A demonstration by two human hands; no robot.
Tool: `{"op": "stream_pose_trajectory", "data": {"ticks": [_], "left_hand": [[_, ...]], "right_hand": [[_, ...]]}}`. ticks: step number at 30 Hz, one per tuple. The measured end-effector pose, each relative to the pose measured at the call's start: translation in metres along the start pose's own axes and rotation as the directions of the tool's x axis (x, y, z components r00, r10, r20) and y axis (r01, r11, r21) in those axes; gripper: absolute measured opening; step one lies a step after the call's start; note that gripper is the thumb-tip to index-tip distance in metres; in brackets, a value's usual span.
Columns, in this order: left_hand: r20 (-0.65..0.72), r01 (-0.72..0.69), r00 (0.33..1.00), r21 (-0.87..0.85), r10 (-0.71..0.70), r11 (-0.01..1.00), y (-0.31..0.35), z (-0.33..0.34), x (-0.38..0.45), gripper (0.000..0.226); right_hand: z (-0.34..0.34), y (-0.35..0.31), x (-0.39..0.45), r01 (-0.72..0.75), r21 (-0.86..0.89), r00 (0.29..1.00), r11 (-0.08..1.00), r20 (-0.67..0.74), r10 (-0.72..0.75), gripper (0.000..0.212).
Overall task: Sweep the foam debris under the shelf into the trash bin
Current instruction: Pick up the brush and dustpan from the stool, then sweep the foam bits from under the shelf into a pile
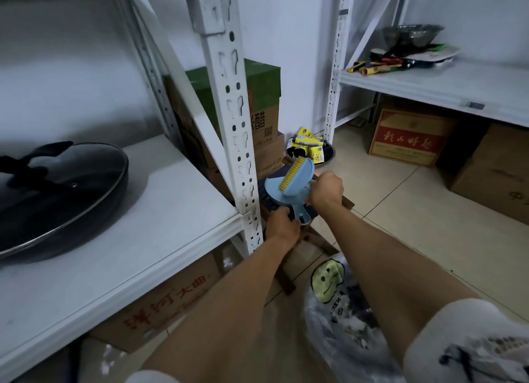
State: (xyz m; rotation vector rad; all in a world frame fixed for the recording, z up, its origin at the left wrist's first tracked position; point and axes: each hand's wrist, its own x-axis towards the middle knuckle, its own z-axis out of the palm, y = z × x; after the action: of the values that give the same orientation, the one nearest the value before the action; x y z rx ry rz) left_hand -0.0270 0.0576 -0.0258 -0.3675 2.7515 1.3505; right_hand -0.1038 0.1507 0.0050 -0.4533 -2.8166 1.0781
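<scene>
Both hands hold a small set: the left hand [282,223] has its fingers closed round the handle of the light-blue plastic dustpan [286,192], and the right hand [326,189] has its fingers closed on the yellow-bristled blue brush [294,173] lying in it. They hover beside the white perforated steel shelf post [232,119], above beige floor tiles [400,210]. White foam scraps [227,262] lie under the shelf by a cardboard box [160,302]; a clear plastic trash bag [340,308] sits near the right forearm.

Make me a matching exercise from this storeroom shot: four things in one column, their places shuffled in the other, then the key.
Things:
1. pan with glass lid
2. dustpan
3. metal bowl
4. plastic bag

Places:
A. on the floor, bottom right
B. on the left shelf
C. held in both hands
D. on the far right shelf

Pairs: 1-B, 2-C, 3-D, 4-A
</scene>
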Motion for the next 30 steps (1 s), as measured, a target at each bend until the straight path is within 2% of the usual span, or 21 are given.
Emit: {"op": "stream_pose_trajectory", "data": {"ticks": [4, 9, 12, 15, 19, 22, 24, 26, 30], "left_hand": [[0.000, -0.033, 0.999, 0.008, 0.033, 0.999, 0.005, -0.026, -0.024, 0.032], [0.062, -0.016, 0.998, 0.002, 0.016, 1.000, -0.001, -0.066, -0.063, 0.034], [0.051, 0.022, 0.998, 0.007, -0.022, 1.000, -0.012, -0.094, -0.093, 0.038], [0.032, 0.040, 0.999, 0.054, -0.042, 0.998, -0.027, -0.121, -0.123, 0.036], [-0.007, 0.087, 0.996, -0.012, -0.087, 0.996, -0.050, -0.156, -0.168, 0.020], [-0.021, 0.091, 0.996, 0.021, -0.091, 0.996, -0.073, -0.184, -0.208, 0.027], [-0.018, 0.106, 0.994, 0.030, -0.105, 0.994, -0.090, -0.204, -0.234, 0.026], [-0.027, 0.137, 0.990, -0.001, -0.137, 0.991, -0.107, -0.220, -0.251, 0.013], [-0.173, 0.181, 0.967, -0.048, -0.186, 0.982, -0.149, -0.257, -0.289, 0.014]], "right_hand": [[-0.018, -0.015, -0.023, -0.017, 0.062, 0.999, 0.998, -0.038, 0.020, 0.017], [-0.041, -0.024, -0.072, -0.011, 0.004, 0.998, 1.000, -0.058, 0.011, 0.018], [-0.052, -0.025, -0.107, 0.017, -0.084, 0.999, 0.996, -0.040, -0.021, 0.021], [-0.060, -0.025, -0.139, 0.042, -0.161, 0.999, 0.986, 0.020, -0.039, 0.027], [-0.056, -0.033, -0.189, 0.118, -0.213, 0.987, 0.970, 0.131, -0.091, 0.025], [-0.043, -0.045, -0.234, 0.219, -0.228, 0.963, 0.949, 0.210, -0.172, 0.022], [-0.031, -0.054, -0.267, 0.305, -0.224, 0.928, 0.925, 0.286, -0.237, 0.022], [-0.019, -0.061, -0.293, 0.323, -0.209, 0.916, 0.923, 0.315, -0.249, 0.023], [0.013, -0.078, -0.347, 0.361, -0.117, 0.882, 0.925, 0.366, -0.297, 0.022]]}}
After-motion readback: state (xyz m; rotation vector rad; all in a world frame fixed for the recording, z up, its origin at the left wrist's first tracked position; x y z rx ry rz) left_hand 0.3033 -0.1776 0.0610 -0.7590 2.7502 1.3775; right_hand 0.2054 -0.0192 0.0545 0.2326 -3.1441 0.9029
